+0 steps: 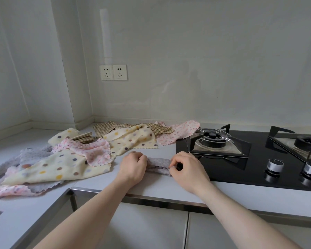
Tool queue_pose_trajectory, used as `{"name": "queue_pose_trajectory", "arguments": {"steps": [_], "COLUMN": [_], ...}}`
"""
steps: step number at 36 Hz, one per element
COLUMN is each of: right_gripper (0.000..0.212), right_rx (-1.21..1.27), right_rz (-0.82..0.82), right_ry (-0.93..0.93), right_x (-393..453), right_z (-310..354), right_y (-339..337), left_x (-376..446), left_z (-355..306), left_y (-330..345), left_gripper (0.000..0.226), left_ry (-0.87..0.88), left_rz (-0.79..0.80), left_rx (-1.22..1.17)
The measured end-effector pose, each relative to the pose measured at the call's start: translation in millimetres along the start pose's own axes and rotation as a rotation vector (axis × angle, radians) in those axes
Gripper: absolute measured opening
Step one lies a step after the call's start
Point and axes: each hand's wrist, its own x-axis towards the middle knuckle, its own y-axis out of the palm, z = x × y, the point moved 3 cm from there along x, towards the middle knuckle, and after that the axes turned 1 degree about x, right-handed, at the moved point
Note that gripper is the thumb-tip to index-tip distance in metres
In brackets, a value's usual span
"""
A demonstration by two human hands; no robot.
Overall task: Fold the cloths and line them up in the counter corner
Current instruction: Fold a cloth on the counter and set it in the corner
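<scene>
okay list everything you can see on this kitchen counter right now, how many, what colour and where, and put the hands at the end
folded cloth: one, grey with small dots, counter front, between the hands
loose cloths: an overlapping pile, exact count unclear; cream with dots, pink speckled, grey, tan checked; spread from the counter's left to the hob
counter: one, pale grey, L-shaped
gas hob: one, black, right, two burners
knobs: two, silver, hob front
wall sockets: two, white, back wall
cabinet doors: white, under the counter
left hand: holds the folded cloth's left end
right hand: fingers pinch its right end
</scene>
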Motion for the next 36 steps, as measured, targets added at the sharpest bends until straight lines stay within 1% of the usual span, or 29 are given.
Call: {"name": "queue_pose_trajectory", "arguments": {"steps": [2,3,6,9,12,15,17,20,22,24,27,29,32,36], "right_gripper": [0.018,0.022,0.031,0.036,0.038,0.036,0.033,0.032,0.037,0.04,0.037,0.03,0.024,0.022], "right_rx": [-0.007,-0.011,-0.023,-0.036,-0.063,-0.08,-0.067,-0.111,-0.143,-0.17,-0.213,-0.204,-0.162,-0.024], "right_rz": [-0.001,0.0,0.003,-0.005,-0.004,0.002,0.023,0.06,0.079,0.095,0.121,0.124,0.13,0.092], "right_ry": [0.005,0.011,0.028,0.058,0.073,0.083,0.138,0.17,0.148,0.119,0.081,0.072,0.075,0.109], "right_x": [-1,0,2,4,3,2,1,-2,-4,-3,-2,-4,-9,-3], "right_z": [1,0,-2,-5,-3,3,7,12,15,17,15,14,13,4], "right_y": [0,0,0,1,1,-2,-4,-6,-7,-7,-4,-5,-8,-9], "left_x": [-2,-2,-1,-1,0,1,2,3,3,4,2,-1,-7,-1], "left_z": [-2,-2,-3,-2,-2,0,2,3,2,1,2,6,7,2], "left_y": [0,0,0,0,1,1,2,2,1,-1,-3,-1,-1,-6], "left_gripper": [0.049,0.052,0.043,0.035,0.034,0.046,0.052,0.055,0.052,0.042,0.024,0.017,0.011,0.011], "left_ry": [-0.02,-0.021,-0.014,-0.023,-0.026,-0.035,-0.048,-0.052,-0.049,-0.043,-0.042,-0.048,-0.039,0.021], "left_rz": [-0.001,0.0,-0.022,-0.015,0.009,0.014,0.017,0.033,0.043,0.047,0.044,0.051,0.053,0.033], "left_rx": [0.022,0.058,0.177,0.201,0.205,0.246,0.287,0.307,0.293,0.267,0.152,0.027,-0.144,-0.198]}}
